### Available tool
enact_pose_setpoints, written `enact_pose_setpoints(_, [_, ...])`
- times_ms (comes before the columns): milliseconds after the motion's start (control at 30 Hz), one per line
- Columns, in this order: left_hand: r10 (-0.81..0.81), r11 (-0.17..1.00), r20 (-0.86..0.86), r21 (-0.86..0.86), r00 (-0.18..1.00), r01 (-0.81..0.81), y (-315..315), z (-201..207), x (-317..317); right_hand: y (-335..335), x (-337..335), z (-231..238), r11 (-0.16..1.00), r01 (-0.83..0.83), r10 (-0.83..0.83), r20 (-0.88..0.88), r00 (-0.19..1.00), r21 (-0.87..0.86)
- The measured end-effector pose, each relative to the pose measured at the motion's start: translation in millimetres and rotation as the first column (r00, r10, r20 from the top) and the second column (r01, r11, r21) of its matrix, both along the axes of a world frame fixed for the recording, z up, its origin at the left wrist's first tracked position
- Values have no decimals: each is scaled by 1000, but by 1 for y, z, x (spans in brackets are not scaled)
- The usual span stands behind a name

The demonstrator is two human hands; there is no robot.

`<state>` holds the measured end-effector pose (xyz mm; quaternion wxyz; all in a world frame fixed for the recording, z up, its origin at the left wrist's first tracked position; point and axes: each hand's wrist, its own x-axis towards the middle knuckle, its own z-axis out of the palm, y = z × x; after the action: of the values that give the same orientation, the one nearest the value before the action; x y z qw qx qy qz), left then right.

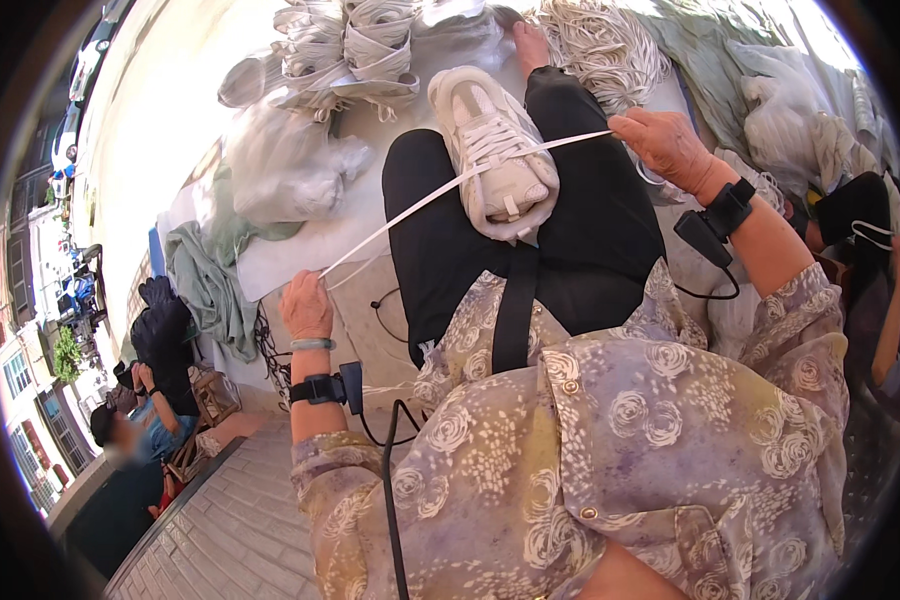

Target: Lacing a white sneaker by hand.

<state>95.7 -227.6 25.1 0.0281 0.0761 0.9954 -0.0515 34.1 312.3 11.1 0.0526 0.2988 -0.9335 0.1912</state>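
A cream-white sneaker [507, 195] rests on my lap between my thighs, its toe pointing away from me. White lacing crosses its tongue. From the sneaker a white shoelace [410, 212] runs taut both ways. My left hand [307, 306] is closed on one end, out to the left of my knee. Beyond my right thigh, my right hand [664, 150] pinches the other end, held higher and farther off. Both hands are apart from the sneaker itself. The fingertips of the left hand are partly hidden by its back.
Stacked pale sneakers [350, 50] stand ahead on the left, beside a clear plastic bag [280, 165]. A heap of white laces [610, 50] lies beyond my right foot. Grey-green cloth [210, 285] spreads at the left. Other people sit at both sides. Cables hang from my wrist straps.
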Motion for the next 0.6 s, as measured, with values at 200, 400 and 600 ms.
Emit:
enact_pose_setpoints(200, [127, 987, 6, 94, 992, -127, -69, -15, 7, 115, -4, 11, 959, 267, -267, -16, 964, 94])
enact_pose_setpoints(400, [393, 900, 40, 189, 919, -393, -160, 12, -5, 266, -18, 64, 897, 410, -372, -218, 902, 166])
enact_pose_setpoints(600, [588, 323, 462, 619, 664, -716, -94, 19, -37, 252, -24, 34, 531, 829, -755, 344, 558, -177])
